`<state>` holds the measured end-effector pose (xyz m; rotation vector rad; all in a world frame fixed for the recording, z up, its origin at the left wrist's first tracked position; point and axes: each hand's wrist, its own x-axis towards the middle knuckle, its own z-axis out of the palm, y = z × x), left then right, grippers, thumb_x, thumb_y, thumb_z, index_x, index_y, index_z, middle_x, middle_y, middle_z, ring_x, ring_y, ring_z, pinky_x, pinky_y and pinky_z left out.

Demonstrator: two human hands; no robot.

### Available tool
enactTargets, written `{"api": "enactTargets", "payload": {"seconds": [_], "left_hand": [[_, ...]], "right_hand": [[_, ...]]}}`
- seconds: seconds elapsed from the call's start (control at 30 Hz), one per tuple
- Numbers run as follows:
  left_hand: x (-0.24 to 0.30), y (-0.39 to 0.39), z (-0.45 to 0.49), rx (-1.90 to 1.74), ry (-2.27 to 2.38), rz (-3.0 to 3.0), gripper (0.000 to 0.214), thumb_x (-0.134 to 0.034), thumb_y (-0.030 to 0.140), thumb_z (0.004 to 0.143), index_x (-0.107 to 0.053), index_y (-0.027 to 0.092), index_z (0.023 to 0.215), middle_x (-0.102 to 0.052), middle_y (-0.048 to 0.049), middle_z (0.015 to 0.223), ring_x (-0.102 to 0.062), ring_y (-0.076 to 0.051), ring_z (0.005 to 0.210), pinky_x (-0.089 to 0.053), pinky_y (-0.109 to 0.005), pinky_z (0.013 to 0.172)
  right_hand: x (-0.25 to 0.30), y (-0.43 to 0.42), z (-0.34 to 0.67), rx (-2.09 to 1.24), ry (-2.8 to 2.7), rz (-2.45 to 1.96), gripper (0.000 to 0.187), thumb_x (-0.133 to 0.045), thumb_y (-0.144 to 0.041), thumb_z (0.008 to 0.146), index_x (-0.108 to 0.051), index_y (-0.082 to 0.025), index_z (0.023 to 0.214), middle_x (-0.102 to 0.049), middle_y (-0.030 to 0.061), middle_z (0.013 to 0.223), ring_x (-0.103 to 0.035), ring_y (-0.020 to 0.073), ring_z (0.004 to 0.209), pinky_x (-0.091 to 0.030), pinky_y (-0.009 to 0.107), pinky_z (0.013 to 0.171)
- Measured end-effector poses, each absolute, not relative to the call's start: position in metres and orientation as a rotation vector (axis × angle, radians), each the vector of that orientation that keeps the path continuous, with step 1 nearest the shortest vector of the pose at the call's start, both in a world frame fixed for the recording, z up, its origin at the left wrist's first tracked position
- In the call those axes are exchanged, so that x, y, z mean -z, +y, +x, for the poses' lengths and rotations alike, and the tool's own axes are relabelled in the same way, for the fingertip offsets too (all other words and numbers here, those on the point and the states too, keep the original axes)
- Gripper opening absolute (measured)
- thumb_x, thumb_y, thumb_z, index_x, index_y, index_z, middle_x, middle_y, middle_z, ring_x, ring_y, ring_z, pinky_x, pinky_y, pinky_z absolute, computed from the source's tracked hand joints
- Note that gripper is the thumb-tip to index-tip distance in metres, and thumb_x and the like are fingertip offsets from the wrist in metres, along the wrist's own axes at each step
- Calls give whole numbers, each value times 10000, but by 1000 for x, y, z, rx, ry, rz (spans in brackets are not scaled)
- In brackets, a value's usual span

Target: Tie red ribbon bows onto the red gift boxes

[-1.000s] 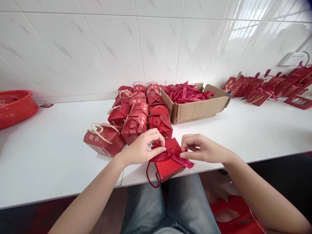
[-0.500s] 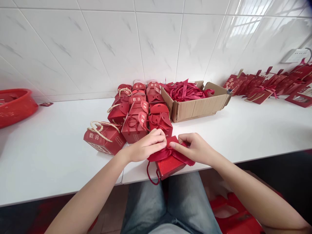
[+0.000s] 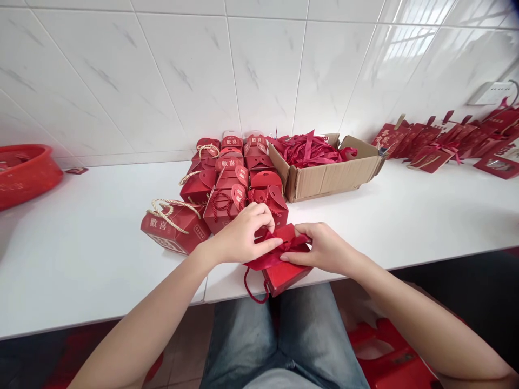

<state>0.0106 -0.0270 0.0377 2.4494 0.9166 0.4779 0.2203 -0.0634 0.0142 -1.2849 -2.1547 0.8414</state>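
Observation:
A small red gift box (image 3: 286, 276) lies at the table's front edge, with a dark red cord handle (image 3: 252, 292) hanging from its left side. Across its top runs a wide crimson ribbon (image 3: 259, 262), gathered in a knot or bow between my hands. My left hand (image 3: 252, 231) is closed on the ribbon, thumb reaching toward the knot and fingers curled behind it. From the other side my right hand (image 3: 320, 248) pinches the ribbon, its thumb lying over the box top. Part of the knot is hidden by my fingers.
Behind my hands stand several red gift boxes (image 3: 227, 186), one with a cream rope handle (image 3: 172, 221) to the left. A cardboard box (image 3: 332, 181) holds crimson ribbons. A red basin (image 3: 28, 175) is far left; red bags (image 3: 430, 143) line the right. The white table (image 3: 101, 243) meets a tiled wall.
My left hand has lifted slightly and its thumb now reaches over the knot. My right hand's fingers have closed nearer the box, and the ribbon's right end has drawn in.

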Motion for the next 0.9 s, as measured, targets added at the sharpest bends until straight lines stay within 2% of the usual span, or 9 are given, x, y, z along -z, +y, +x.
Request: {"api": "enactTargets", "payload": {"seconds": [0.17, 0.27, 0.37, 0.5, 0.6, 0.73, 0.9], "left_hand": [[-27, -28, 16, -580, 1007, 2414, 335, -631, 457, 797, -430, 199, 720, -466, -15, 828, -423, -185, 818, -397, -326, 754], [-23, -31, 19, -633, 1052, 2386, 376, -658, 458, 775, -404, 198, 682, -450, -10, 803, -412, -185, 813, -390, -323, 750], [-21, -34, 21, -651, 1066, 2361, 407, -685, 458, 753, -385, 196, 668, -445, -5, 805, -407, -186, 829, -383, -328, 776], [-17, -35, 22, -658, 1110, 2334, 430, -719, 433, 717, -364, 196, 659, -440, 1, 804, -401, -187, 834, -368, -348, 815], [-15, -34, 20, -653, 1118, 2330, 446, -734, 432, 695, -359, 194, 653, -442, 0, 814, -401, -186, 834, -361, -351, 821], [-12, -35, 17, -638, 1154, 2351, 455, -732, 457, 683, -363, 194, 652, -451, -3, 829, -400, -187, 833, -361, -348, 811], [-11, -36, 17, -617, 1200, 2398, 458, -720, 496, 677, -376, 194, 661, -467, -9, 838, -405, -194, 828, -359, -364, 809]], "right_hand": [[-15, -65, 222, -916, -2135, -1203, 291, -672, -431, 777, -567, -164, 728, -493, -28, 632, -386, 105, 587, -312, 239, 548], [-12, -67, 224, -970, -2084, -1166, 385, -532, -498, 869, -511, -167, 673, -434, -25, 613, -360, 104, 575, -307, 244, 533], [-7, -68, 223, -1006, -2014, -1143, 437, -404, -483, 934, -460, -171, 632, -404, -24, 599, -352, 100, 567, -308, 243, 532], [-3, -67, 219, -898, -1956, -1252, 407, -509, -440, 884, -467, -169, 584, -396, -26, 560, -358, 99, 545, -297, 243, 514], [-3, -67, 217, -860, -1952, -1304, 351, -569, -423, 844, -562, -154, 618, -485, -5, 570, -425, 115, 551, -335, 248, 522], [-4, -66, 217, -896, -1954, -1286, 274, -610, -401, 816, -678, -143, 753, -612, 20, 648, -509, 137, 585, -393, 256, 560], [-1, -66, 216, -895, -1921, -1314, 284, -643, -419, 785, -690, -144, 733, -635, 20, 637, -501, 129, 557, -374, 251, 533]]}}
